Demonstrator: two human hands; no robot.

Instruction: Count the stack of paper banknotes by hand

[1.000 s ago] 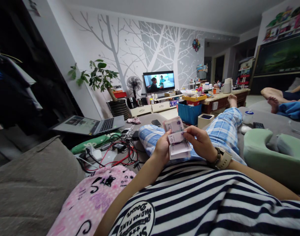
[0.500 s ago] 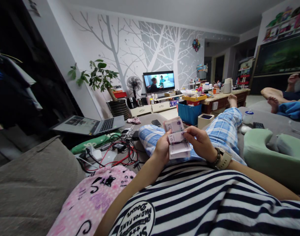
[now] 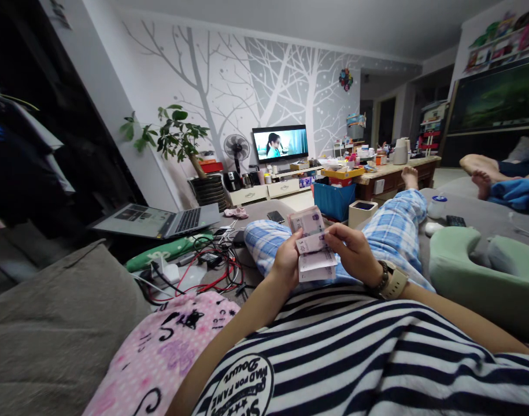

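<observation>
I lie back on a grey sofa in a striped shirt and blue plaid trousers. My left hand [image 3: 285, 261] grips a folded stack of purple-pink banknotes [image 3: 310, 231] from the left side, held above my lap. My right hand [image 3: 355, 251], with a watch on its wrist, pinches the front note near the stack's middle and bends it downward. The lower halves of several notes hang folded below my fingers.
An open laptop [image 3: 160, 219] and a tangle of red and black cables [image 3: 203, 268] lie to my left, with a pink cushion [image 3: 169, 341] near my elbow. A green neck pillow [image 3: 476, 271] sits right. Another person's bare legs [image 3: 485, 170] rest far right. A television [image 3: 280, 143] plays ahead.
My right thumb has peeled another note down from the stack; both hands stay in place. The picture on the television has changed, and the other person's raised hand has dropped from view.
</observation>
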